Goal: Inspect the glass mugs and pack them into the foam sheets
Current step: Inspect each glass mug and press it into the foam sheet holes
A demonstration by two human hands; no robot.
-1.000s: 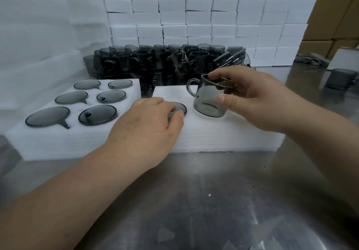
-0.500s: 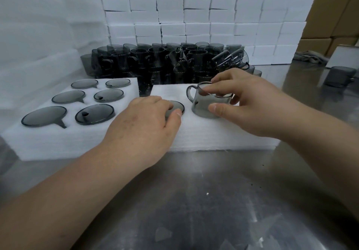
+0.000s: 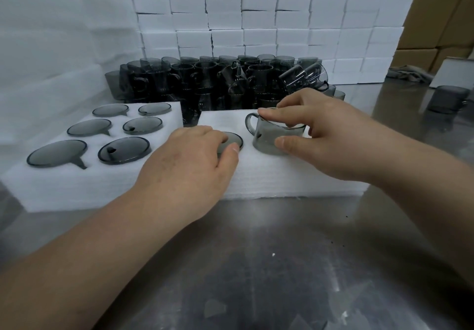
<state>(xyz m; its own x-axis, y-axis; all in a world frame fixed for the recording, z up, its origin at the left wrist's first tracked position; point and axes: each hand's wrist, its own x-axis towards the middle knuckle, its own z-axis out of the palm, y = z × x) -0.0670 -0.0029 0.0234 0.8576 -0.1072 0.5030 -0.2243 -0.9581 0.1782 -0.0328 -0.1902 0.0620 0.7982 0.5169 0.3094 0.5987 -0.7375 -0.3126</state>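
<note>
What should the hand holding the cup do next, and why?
Probably push the mug straight down. The right hand grips it at the rim and side, and it stands well above the foam sheet, while the packed mugs in the other sheet sit flush. The left hand rests on the foam.

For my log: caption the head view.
Right hand grips glass mug partly sunk in foam sheet; left hand rests on seated mug.

Packing workshop: stacked foam blocks [image 3: 259, 19], cartons [image 3: 436, 8]
</note>
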